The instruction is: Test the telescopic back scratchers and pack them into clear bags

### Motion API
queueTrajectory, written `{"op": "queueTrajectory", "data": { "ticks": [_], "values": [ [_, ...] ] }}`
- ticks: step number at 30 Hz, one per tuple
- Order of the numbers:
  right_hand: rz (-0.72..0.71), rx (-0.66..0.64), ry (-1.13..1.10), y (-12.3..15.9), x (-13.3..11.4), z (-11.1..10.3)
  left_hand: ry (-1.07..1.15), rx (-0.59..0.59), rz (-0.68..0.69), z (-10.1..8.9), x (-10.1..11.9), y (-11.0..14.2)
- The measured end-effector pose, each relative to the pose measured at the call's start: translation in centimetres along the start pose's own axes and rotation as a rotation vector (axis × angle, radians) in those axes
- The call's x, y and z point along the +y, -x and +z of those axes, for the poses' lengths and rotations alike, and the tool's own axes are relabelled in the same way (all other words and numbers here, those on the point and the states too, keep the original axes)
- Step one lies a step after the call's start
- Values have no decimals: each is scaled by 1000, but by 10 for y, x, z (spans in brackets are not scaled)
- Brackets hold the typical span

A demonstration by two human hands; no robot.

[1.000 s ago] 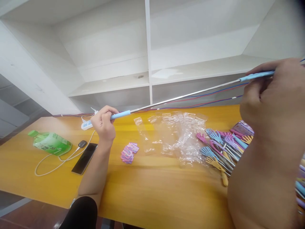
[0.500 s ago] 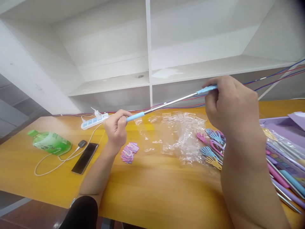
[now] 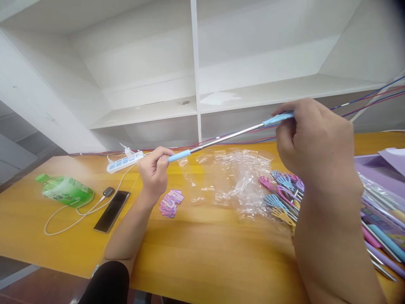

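A blue telescopic back scratcher (image 3: 228, 137) is stretched between my hands above the table, its metal rod extended and sloping up to the right. My left hand (image 3: 154, 171) is closed round the blue handle end. My right hand (image 3: 311, 139) pinches the blue hand-shaped head, partly covering it. Below lie clear plastic sleeves (image 3: 243, 181), spread and overlapping. A small pile of pink and purple cards (image 3: 171, 203) sits to their left. More back scratchers (image 3: 283, 198) with pink, blue and yellow heads lie beside the sleeves, partly hidden behind my right forearm.
On the left are a green bottle (image 3: 68, 191) lying on its side, a phone (image 3: 112, 211), a white cable (image 3: 65, 232) and a power strip (image 3: 125, 161). A purple box (image 3: 375, 166) stands at the right. White shelving (image 3: 195, 55) rises behind the table (image 3: 202, 253).
My right hand has shifted slightly to the right with the head of the back scratcher, and the rod looks a little longer. My left hand stays nearly still.
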State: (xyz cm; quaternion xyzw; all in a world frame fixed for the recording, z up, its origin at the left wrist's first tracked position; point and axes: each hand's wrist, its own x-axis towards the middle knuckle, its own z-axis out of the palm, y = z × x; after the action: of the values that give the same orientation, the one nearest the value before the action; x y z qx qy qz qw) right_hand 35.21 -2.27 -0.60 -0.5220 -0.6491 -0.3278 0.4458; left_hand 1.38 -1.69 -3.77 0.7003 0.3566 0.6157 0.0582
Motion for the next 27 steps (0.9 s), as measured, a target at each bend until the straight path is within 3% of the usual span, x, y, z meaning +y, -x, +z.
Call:
{"op": "queueTrajectory", "data": {
  "ticks": [10, 18, 22, 27],
  "values": [
    [-40, 70, 67, 0, -2, -5, -4, 7, -8, 3, 7, 3],
    [-20, 40, 144, 1, -3, -6, -29, 40, 25, 2, 12, 4],
    [-8, -16, 156, 4, -25, -7, -27, 23, 11, 6, 16, 9],
    [-128, -216, 122, 13, -67, -4, 3, -132, 2, 24, 26, 26]
  ]
}}
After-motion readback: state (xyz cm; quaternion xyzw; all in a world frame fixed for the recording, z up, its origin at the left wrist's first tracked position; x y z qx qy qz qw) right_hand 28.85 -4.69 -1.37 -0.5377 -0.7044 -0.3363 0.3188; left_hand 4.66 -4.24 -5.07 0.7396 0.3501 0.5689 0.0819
